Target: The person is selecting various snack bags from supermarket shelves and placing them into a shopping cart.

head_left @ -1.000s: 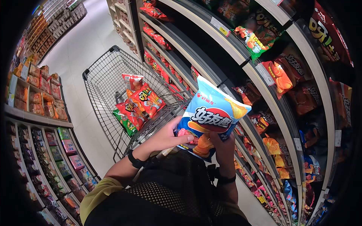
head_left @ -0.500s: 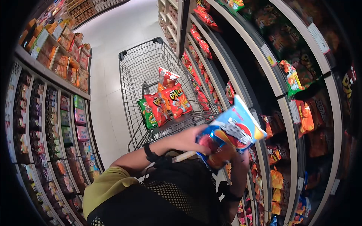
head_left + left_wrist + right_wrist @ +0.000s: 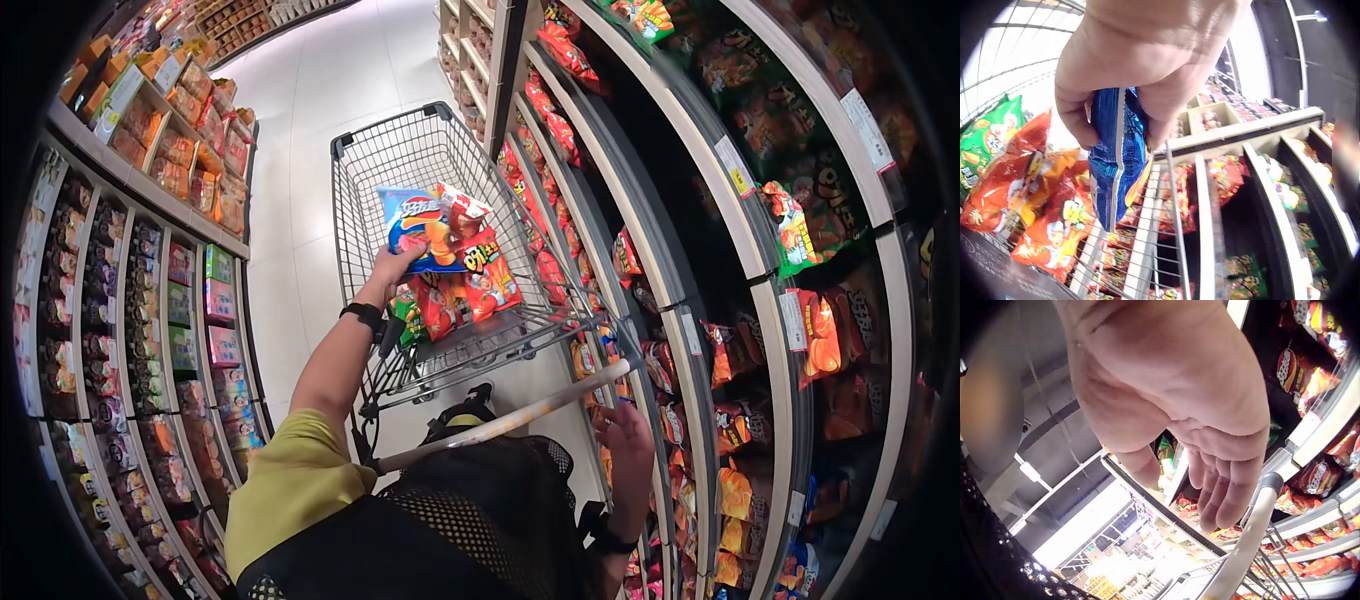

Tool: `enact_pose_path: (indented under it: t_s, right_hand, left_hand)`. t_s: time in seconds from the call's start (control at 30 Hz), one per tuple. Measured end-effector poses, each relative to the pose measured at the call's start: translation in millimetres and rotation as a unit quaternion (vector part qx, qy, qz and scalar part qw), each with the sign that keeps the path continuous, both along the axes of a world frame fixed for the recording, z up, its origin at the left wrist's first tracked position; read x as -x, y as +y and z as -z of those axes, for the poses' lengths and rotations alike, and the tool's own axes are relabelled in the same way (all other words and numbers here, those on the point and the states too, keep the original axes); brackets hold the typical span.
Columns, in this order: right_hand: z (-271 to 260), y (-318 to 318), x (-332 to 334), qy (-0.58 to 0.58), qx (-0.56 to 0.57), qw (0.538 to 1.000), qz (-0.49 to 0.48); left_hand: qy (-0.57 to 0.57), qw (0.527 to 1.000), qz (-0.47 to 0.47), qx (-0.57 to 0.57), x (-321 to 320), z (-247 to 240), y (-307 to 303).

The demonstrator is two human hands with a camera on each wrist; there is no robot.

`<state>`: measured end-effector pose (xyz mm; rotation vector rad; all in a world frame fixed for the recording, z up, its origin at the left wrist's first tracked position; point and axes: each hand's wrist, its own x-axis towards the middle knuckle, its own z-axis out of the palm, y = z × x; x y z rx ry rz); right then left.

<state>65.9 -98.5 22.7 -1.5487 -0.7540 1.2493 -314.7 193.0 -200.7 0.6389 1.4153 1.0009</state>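
Blue chip bag (image 3: 418,215), over the basket of the shopping cart (image 3: 438,111), hangs from the person's left hand (image 3: 396,264), pinched along one edge between thumb and fingers. The left wrist view looks straight at its seam; that edge hold probably spares the crisps inside from being squeezed, and leaves the rest of the bag free. Just beside it lie a red-and-white bag (image 3: 463,207), a red bag (image 3: 495,284), a second red bag (image 3: 436,306) and a green bag (image 3: 406,318), crowded together toward the handle end, perhaps because that part is the easiest to reach (whether the blue one touches any of them, I cannot tell). The left arm stretches well past the handle (image 3: 520,407), presumably so the bag clears the basket's near edge. The right hand (image 3: 625,432) holds nothing; its fingers are loosely bent near the handle's end, seemingly apart from it. The cart stands close along the right-hand shelves (image 3: 692,130), which likely keeps the stock within arm's length.
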Motion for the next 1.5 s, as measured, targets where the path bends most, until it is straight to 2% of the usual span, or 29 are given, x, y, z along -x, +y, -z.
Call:
enact_pose_path:
  t_s: [0.07, 0.1, 0.17, 0.27, 0.3, 0.4, 0.47, 0.57, 0.6, 0.7, 0.73, 0.77, 0.83, 0.9, 0.93, 0.97, 1.0, 1.03, 1.07, 1.1, 1.13, 1.17, 1.23, 1.27, 1.33, 1.37, 1.47, 1.5]
  right_hand:
    - [8, -2, 0, -0.058, 0.007, 0.998, -0.015]
    - [12, -5, 1, -0.059, 0.005, 0.998, -0.013]
    - [17, -12, 4, -0.052, -0.009, 0.999, -0.014]
    - [15, -13, 2, -0.062, -0.005, 0.998, 0.000]
    - [15, -15, 4, -0.064, -0.005, 0.998, 0.011]
    - [15, -16, 3, -0.060, 0.011, 0.998, 0.014]
    - [14, -16, 5, -0.059, 0.008, 0.998, 0.023]
    - [20, -18, 2, -0.054, 0.013, 0.998, 0.026]
    - [22, -17, 2, -0.054, 0.012, 0.998, 0.029]
    - [28, -16, 1, -0.068, 0.000, 0.997, 0.024]
    - [30, -15, 1, -0.074, 0.001, 0.997, 0.015]
    - [33, -15, 1, -0.080, 0.001, 0.997, 0.005]
    - [43, -14, -1, -0.075, 0.003, 0.997, 0.012]
    - [49, -2, -9, -0.089, 0.008, 0.996, -0.006]
    - [42, 3, -16, -0.147, 0.022, 0.989, -0.025]
    - [56, 5, -23, -0.130, -0.003, 0.991, -0.022]
    - [60, 10, -28, -0.124, 0.042, 0.991, -0.027]
    - [70, 15, -31, -0.135, -0.011, 0.990, -0.035]
    - [78, 20, -30, -0.130, -0.029, 0.991, -0.027]
    - [67, 24, -31, -0.122, -0.066, 0.990, -0.022]
    - [61, 30, -31, -0.114, -0.080, 0.990, -0.036]
    - [53, 33, -33, -0.112, -0.069, 0.990, -0.040]
    - [53, 35, -40, -0.120, -0.073, 0.989, -0.052]
    - [54, 34, -43, -0.122, -0.084, 0.988, -0.043]
    - [57, 28, -50, -0.119, -0.070, 0.989, -0.058]
    - [56, 24, -53, -0.120, -0.079, 0.988, -0.052]
    - [47, 5, -73, -0.153, -0.052, 0.985, -0.058]
    - [50, 0, -81, -0.156, -0.058, 0.985, -0.052]
  left_hand:
    - [-0.014, 0.995, -0.079, 0.053, 7, 15, 6]
    - [-0.079, 0.992, -0.076, 0.058, 33, 79, 17]
    - [-0.051, 0.992, -0.095, 0.066, 31, 71, 14]
    - [-0.088, 0.988, -0.036, 0.124, 37, 111, 39]
    - [-0.115, 0.987, -0.041, 0.108, 36, 104, 31]
    - [-0.102, 0.985, -0.041, 0.131, 36, 98, 32]
    - [-0.154, 0.977, -0.068, 0.132, 36, 86, 33]
    - [-0.160, 0.975, -0.113, 0.104, 48, 119, 44]
    - [-0.154, 0.974, -0.151, 0.070, 43, 121, 46]
    - [-0.134, 0.978, -0.149, 0.057, 37, 117, 42]
    - [-0.136, 0.983, -0.112, 0.054, 36, 112, 43]
    - [-0.075, 0.987, -0.131, 0.053, 27, 109, 40]
    - [-0.027, 0.998, -0.024, 0.043, 21, 127, 52]
    - [0.054, 0.997, 0.038, 0.036, 2, 90, 43]
    - [0.108, 0.991, 0.083, 0.018, -18, 71, 43]
    - [0.110, 0.985, 0.125, -0.047, -40, 31, 31]
    - [0.057, 0.981, 0.166, -0.084, -51, 33, 30]
    - [0.020, 0.964, 0.238, -0.119, -66, -7, 17]
    - [0.089, 0.939, 0.285, -0.172, -91, -42, 2]
    - [0.092, 0.913, 0.349, -0.189, -119, -84, -16]
    - [0.217, 0.852, 0.409, -0.244, -121, -89, -23]
    - [0.212, 0.849, 0.410, -0.256, -145, -113, -42]
    - [0.325, 0.780, 0.460, -0.273, -191, -174, -75]
    - [0.314, 0.757, 0.468, -0.329, -203, -167, -85]
    - [0.320, 0.713, 0.552, -0.290, -227, -179, -105]
    - [0.317, 0.684, 0.601, -0.266, -233, -171, -109]
    - [0.378, 0.625, 0.642, -0.234, -256, -182, -118]
    - [0.380, 0.621, 0.642, -0.241, -260, -182, -116]
